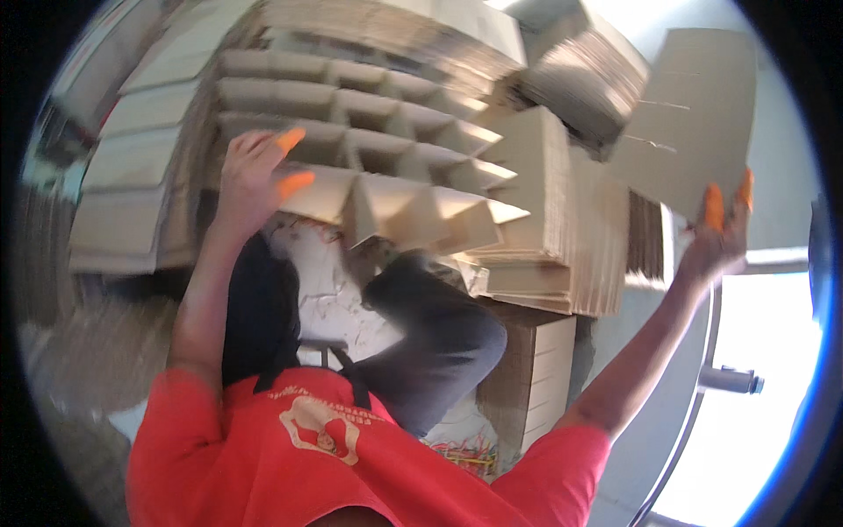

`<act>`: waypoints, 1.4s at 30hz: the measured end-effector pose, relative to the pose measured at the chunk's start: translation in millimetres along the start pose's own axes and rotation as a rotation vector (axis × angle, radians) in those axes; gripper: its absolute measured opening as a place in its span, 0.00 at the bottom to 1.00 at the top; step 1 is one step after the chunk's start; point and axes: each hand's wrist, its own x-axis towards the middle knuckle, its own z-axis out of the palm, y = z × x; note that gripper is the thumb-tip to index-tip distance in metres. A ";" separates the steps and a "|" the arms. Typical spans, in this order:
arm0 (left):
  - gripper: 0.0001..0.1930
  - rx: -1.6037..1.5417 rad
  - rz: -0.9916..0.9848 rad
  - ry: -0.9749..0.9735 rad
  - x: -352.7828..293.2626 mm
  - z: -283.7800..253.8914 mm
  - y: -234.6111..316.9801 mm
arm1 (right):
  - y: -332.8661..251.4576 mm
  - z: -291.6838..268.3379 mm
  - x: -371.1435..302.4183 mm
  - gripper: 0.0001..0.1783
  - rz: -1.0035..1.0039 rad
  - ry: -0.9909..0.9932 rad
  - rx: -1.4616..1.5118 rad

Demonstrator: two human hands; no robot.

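Observation:
My right hand (716, 241) is raised at the far right, its orange-covered fingertips pinching the lower edge of a flat cardboard sheet (702, 105) with short slits in it. In front of me stands a cardboard divider grid (399, 198) of crossed, slotted strips forming several open cells. Beside the left end of that grid is my left hand (248, 176). Its orange-covered thumb and forefinger are spread apart with nothing seen between them; the other fingers are partly curled and blurred.
Stacked cardboard pieces (123, 184) line the left side. Right of the grid stand upright cardboard sheets (549, 189), with a cardboard box (549, 369) below. Another bundle of cardboard (584, 79) lies behind. My bent legs (435, 334) are beneath the grid, and bright light enters at right.

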 end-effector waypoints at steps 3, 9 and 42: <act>0.27 0.137 -0.097 0.047 -12.7 -13.3 -17.9 | -77.4 8.1 -49.1 0.27 0.145 -0.106 0.341; 0.18 -0.156 -0.135 0.042 -25.5 -18.7 -41.0 | -159.7 61.6 -103.1 0.27 -0.168 -0.282 0.582; 0.05 -0.340 -0.225 0.049 -23.8 1.2 -49.1 | -239.7 168.9 -168.1 0.18 -0.158 -0.750 0.666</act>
